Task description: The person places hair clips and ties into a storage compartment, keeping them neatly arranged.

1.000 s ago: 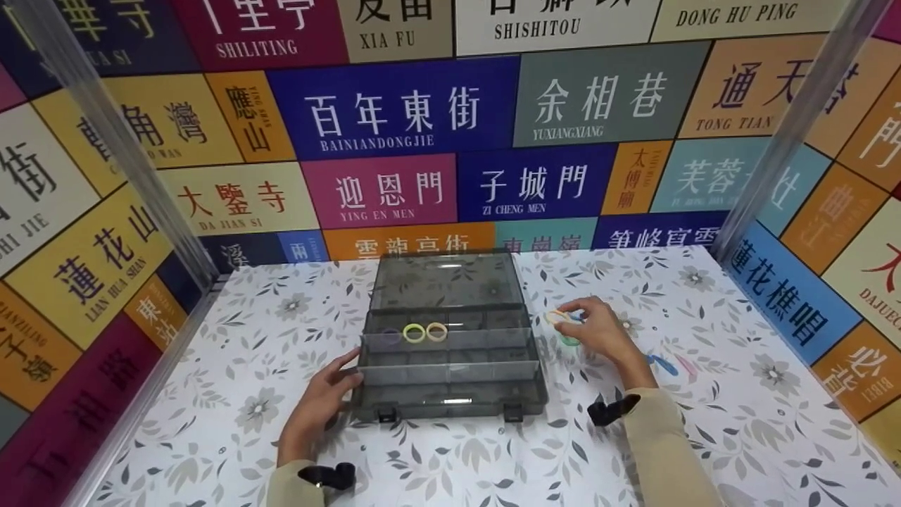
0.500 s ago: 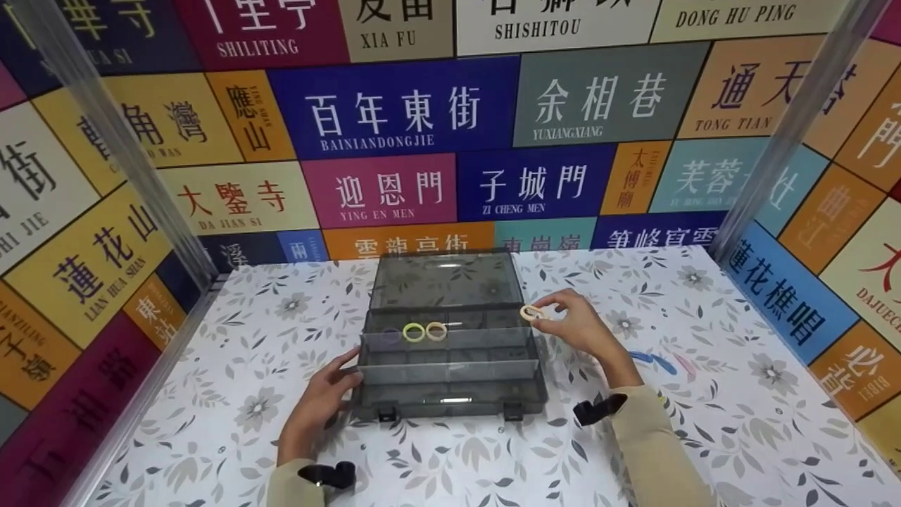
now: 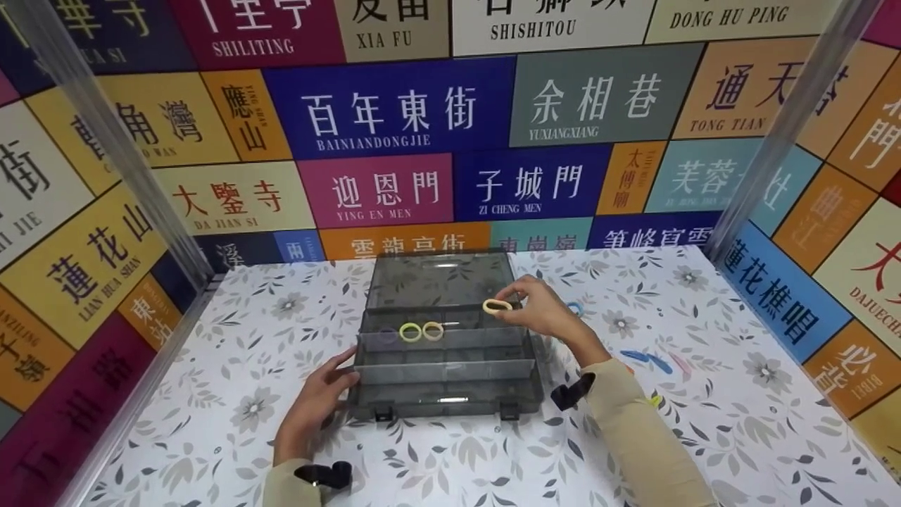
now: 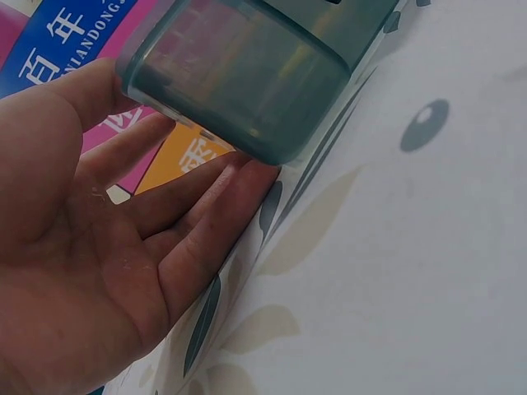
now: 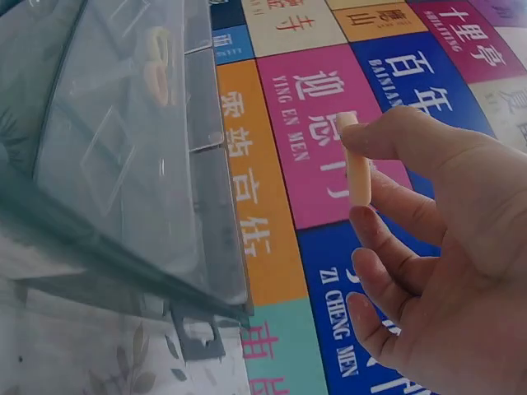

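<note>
A smoky clear organiser box (image 3: 450, 384) with divided rows stands open on the floral table, its lid (image 3: 443, 278) laid back. My right hand (image 3: 529, 310) pinches a cream hair ring (image 3: 497, 305) (image 5: 356, 160) above the box's back row. In that row lie a yellow ring (image 3: 410, 332), a cream ring (image 3: 433, 330) and a faint purple one (image 3: 386, 336). My left hand (image 3: 325, 391) rests with straight fingers (image 4: 193, 206) against the box's front left corner (image 4: 247, 82).
Loose bands lie on the table right of the box: a blue one (image 3: 576, 308), a blue strip (image 3: 649, 360) and a pink one (image 3: 680, 363). Walls of coloured signs and clear corner posts (image 3: 788, 120) enclose the table (image 3: 704, 436).
My right hand lifted the cream ring from the table at the right and carried it left, over the box's back row. The left hand stayed at the box's corner.
</note>
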{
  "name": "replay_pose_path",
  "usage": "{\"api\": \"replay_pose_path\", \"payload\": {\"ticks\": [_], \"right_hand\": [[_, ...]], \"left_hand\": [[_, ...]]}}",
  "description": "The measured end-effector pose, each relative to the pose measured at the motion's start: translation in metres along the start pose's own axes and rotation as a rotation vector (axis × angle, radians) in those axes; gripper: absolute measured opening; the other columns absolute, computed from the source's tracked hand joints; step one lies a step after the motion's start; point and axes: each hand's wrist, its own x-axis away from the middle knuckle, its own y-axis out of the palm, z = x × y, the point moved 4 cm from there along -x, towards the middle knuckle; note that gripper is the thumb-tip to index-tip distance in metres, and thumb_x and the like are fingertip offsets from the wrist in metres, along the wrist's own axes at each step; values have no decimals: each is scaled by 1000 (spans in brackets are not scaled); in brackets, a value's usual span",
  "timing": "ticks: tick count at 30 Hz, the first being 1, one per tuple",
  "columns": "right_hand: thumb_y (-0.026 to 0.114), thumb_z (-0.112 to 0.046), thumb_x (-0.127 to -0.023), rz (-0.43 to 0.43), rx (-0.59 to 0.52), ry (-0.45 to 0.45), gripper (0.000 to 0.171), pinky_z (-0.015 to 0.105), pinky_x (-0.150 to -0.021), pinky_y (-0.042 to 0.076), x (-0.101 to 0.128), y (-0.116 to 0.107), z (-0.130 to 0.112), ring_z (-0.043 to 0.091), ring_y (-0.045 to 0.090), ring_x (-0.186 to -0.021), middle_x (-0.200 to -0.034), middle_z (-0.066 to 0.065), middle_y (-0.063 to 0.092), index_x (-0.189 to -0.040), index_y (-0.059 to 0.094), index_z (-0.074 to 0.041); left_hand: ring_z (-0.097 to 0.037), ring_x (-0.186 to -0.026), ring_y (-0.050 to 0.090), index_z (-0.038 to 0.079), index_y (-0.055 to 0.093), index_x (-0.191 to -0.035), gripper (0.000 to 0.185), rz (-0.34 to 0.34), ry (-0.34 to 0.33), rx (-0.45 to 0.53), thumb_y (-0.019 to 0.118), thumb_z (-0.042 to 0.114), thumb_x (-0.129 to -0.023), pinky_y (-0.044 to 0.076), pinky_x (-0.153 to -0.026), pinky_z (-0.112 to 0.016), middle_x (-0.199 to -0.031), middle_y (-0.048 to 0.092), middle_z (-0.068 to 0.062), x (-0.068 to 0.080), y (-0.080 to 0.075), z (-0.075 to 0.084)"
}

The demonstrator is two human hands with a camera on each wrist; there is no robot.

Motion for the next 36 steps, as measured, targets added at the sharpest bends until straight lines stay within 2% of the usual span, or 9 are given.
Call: {"api": "replay_pose_path", "payload": {"ticks": [6,11,17,27,30,36], "right_hand": [[78,-26,-87,-29,12,-18,25,54,-98,49,-20,16,-11,38,57,-117,-119,13,62,-109,76,-14],[79,-25,-85,-38,8,-15,27,52,-101,48,-36,28,-16,37,58,-116,-119,13,63,-107,76,-11],[79,-24,-85,-68,-6,38,26,45,-93,50,-49,37,-15,29,58,-108,-118,13,60,-106,75,-10],[79,-26,-85,-135,30,98,25,32,-77,48,-60,52,-9,20,56,-93,-120,13,61,-105,75,-12],[81,-28,-83,-137,57,91,25,34,-82,49,-61,54,-7,21,57,-97,-120,11,63,-103,77,-13],[82,-29,-82,-153,106,72,24,45,-102,46,-63,58,-2,29,56,-121,-124,10,65,-101,79,-15]], "left_hand": [[-36,-133,54,27,47,-151,53,-5,1,4,60,21,-100,54,-95,-51,-148,52,-20,1,1,0],[-36,-130,55,26,48,-151,53,-1,-1,10,61,21,-100,56,-91,-49,-145,55,-21,1,1,-2],[-38,-132,53,30,47,-151,52,-8,-28,0,60,24,-101,55,-95,-52,-148,52,-20,1,0,-2],[-37,-132,54,27,48,-150,52,-4,-11,28,61,21,-100,55,-94,-51,-149,51,-20,0,0,-1],[-37,-133,54,27,48,-150,52,-8,-8,29,61,21,-100,55,-94,-51,-150,50,-21,1,1,-1],[-36,-131,55,26,47,-151,53,-5,-3,37,61,22,-100,55,-93,-52,-151,49,-21,2,0,1]]}}
